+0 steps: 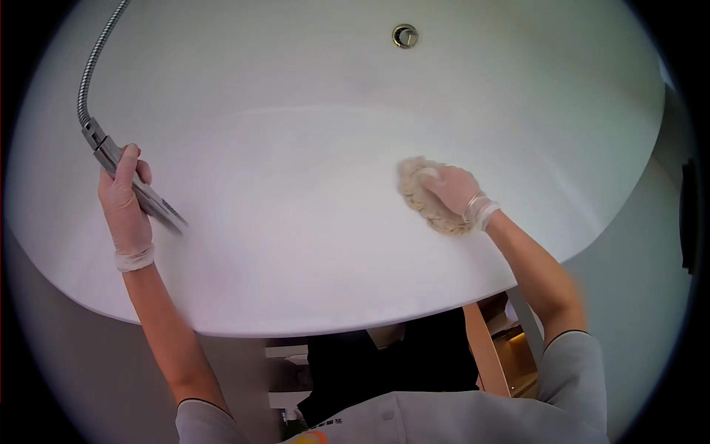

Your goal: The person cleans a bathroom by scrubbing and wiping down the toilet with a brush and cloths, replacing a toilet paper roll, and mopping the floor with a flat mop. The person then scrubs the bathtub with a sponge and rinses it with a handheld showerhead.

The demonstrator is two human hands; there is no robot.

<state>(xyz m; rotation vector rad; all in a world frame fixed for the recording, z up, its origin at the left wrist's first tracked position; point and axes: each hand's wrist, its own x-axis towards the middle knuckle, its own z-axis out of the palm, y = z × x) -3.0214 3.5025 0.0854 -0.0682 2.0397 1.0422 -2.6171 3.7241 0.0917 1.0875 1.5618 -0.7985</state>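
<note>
Inside a white bathtub (pixel 296 311), my right hand (pixel 452 191), in a thin translucent glove, presses a beige fluffy cloth or mitt (pixel 416 181) against the sloping near wall. Its fingers are closed on the cloth. On the left, my gloved left hand (pixel 127 200) is wrapped round a chrome hand shower (pixel 159 206), whose head points down and to the right. A ribbed metal hose (pixel 87 74) runs up from its handle. Whether water flows from the shower head cannot be made out.
A round metal drain (pixel 404 36) lies in the tub's far part. Below the near rim are my dark trousers, with a wooden shelf unit (pixel 514 355) beside them. A dark object (pixel 688 218) stands at the far right edge.
</note>
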